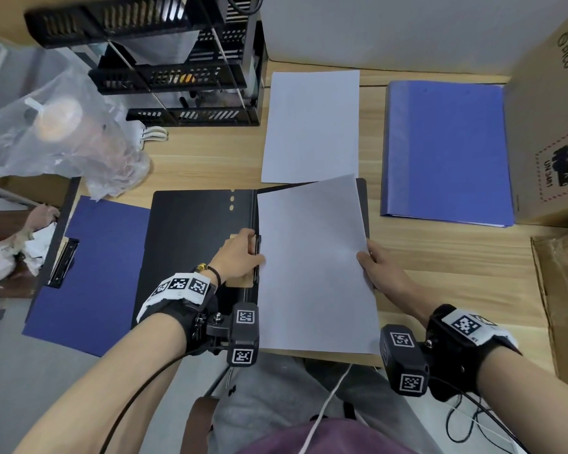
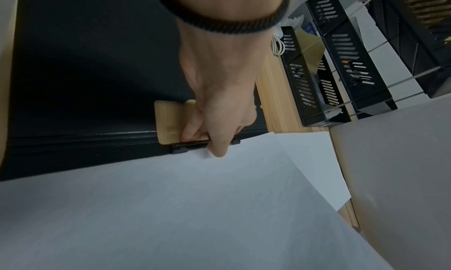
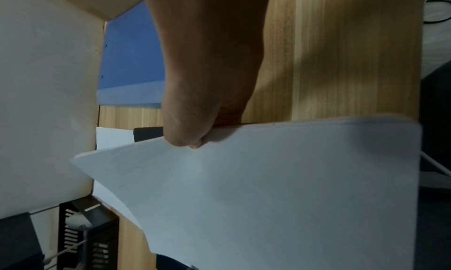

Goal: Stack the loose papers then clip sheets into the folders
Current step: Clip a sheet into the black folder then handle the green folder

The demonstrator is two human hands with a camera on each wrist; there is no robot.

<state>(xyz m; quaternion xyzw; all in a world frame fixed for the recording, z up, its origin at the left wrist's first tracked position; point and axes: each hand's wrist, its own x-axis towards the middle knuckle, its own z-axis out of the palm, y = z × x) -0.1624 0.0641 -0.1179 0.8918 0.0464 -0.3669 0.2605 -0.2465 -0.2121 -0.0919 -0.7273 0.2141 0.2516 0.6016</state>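
I am at the clipping step: my left hand point(image 1: 240, 253) has its fingers curled on the black spring clip point(image 2: 192, 144) at the spine of the open black plastic folder point(image 1: 194, 244), apparently holding it up, one fingertip on the paper's edge. My right hand point(image 1: 379, 268) pinches the right edge of the thin stack of plain white sheets point(image 1: 312, 263), which lies askew over the folder's right half at the desk's front edge, its near end overhanging. Next, I judge, the stack's left edge must slide squarely under the clip before I let go. The sheets look limp and slightly bowed.
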